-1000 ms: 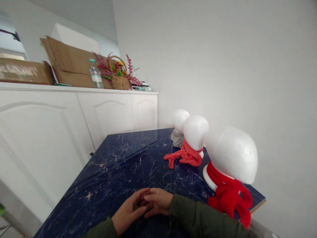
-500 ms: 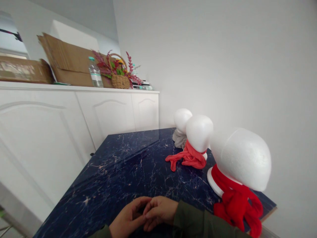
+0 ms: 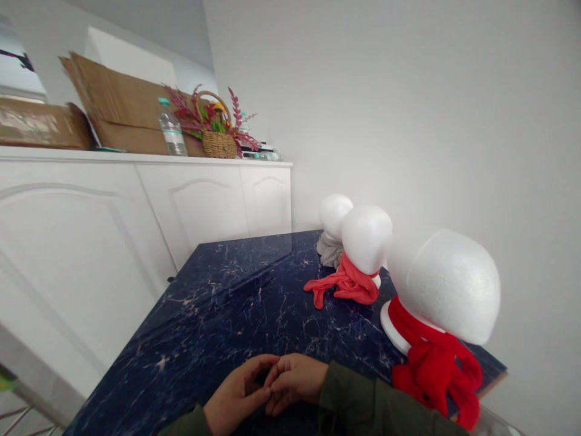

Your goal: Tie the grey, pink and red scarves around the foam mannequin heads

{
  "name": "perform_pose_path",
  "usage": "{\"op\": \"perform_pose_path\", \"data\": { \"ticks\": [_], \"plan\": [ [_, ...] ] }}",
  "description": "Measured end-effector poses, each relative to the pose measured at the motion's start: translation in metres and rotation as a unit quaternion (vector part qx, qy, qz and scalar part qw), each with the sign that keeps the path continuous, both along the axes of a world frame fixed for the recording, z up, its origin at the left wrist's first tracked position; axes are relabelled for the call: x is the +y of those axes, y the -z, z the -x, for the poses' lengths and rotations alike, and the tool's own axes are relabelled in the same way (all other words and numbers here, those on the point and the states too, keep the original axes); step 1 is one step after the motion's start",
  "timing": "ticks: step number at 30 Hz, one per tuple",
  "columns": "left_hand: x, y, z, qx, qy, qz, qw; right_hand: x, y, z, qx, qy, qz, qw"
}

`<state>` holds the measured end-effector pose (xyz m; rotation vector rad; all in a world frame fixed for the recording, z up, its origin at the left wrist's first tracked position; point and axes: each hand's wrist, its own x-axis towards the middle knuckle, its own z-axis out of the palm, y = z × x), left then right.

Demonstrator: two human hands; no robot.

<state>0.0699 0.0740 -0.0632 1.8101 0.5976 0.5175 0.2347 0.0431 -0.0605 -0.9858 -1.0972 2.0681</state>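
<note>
Left hand (image 3: 236, 390) folded over right hand (image 3: 297, 383), both empty, on dark marble table (image 3: 218, 303); red-scarfed foam head (image 3: 454, 284) near, long axis tilted.

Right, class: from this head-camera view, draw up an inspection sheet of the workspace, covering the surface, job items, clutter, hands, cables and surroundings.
Surface: glossy dark blue veined marble-look tabletop.
Job items: near foam head with red scarf; middle foam head with coral scarf; far foam head with grey cloth.
Clutter: cabinet top holds water bottle, wicker flower basket, cardboard.
Hands: left hand and right hand clasped together, holding nothing else.
Cables: nothing seen.
Surroundings: white cabinet, white wall.
</note>
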Motion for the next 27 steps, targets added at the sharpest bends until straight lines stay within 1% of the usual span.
{"op": "perform_pose_path", "data": {
  "ticks": [7, 13, 17, 22, 27],
  "plan": [
    [-0.0003, -0.0021, -0.0006, 0.010, -0.009, 0.001, 1.000, -0.0005, -0.0016, -0.0004, 0.011, 0.003, 0.000, 1.000],
    [-0.0014, -0.0069, -0.0016, 0.024, -0.009, -0.008, 1.000, -0.0019, -0.0016, -0.0010, 0.012, -0.001, 0.002, 1.000],
    [-0.0019, -0.0061, -0.0013, 0.016, -0.007, 0.003, 1.000, -0.0021, -0.0026, -0.0006, 0.004, 0.002, 0.000, 1.000],
    [-0.0015, -0.0049, -0.0014, 0.017, -0.008, 0.006, 1.000, 0.0003, 0.0023, -0.0008, 0.003, -0.003, -0.005, 1.000],
    [-0.0016, -0.0053, -0.0006, 0.023, -0.009, -0.007, 1.000, 0.0005, 0.0022, -0.0014, 0.005, -0.003, -0.003, 1.000]
  ]
}}
